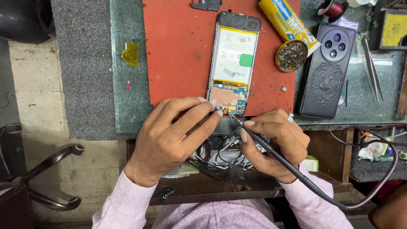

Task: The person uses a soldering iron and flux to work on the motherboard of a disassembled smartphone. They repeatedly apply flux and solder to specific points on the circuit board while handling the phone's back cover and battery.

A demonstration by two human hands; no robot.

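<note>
With the opened phone (231,63) already stripped of its back, our right hand (275,142) grips the soldering iron (254,135) at its lower board while our left hand (174,131) pinches a small part there.

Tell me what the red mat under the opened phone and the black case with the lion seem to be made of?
The red mat looks like matte rubber or silicone: dull, no glare, scuffed and stained. The black case beside it seems soft embossed plastic or faux leather, since the lion stands raised with a low sheen. The opened phone shows a glossy foil-wrapped battery and a thin metal-looking frame.
</note>
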